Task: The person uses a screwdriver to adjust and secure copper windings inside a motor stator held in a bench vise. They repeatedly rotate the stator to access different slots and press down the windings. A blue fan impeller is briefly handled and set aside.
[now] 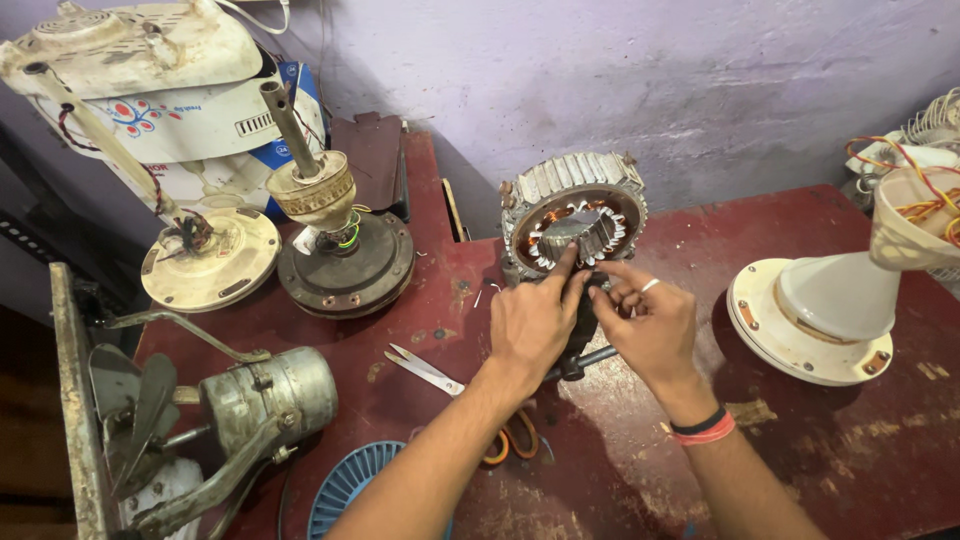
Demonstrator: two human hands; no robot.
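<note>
A round motor stator (574, 218) with copper windings and a ribbed metal outer ring stands on edge at the middle of the red table (800, 440). My left hand (532, 322) rests against its lower front, with one finger pointing up into the bore. My right hand (650, 322), with a ring on one finger, has its fingers curled at the stator's lower right edge, over a dark part with a metal shaft (590, 358) under both hands. What the fingers pinch is hidden.
Scissors (430, 372) with orange handles lie left of my forearm. A dark fan motor base (345, 262) with a rod and a cream one (212, 258) stand at the left. A grey motor with blades (262, 400) sits front left, a blue grille (348, 484) below, a white fan base (822, 312) right.
</note>
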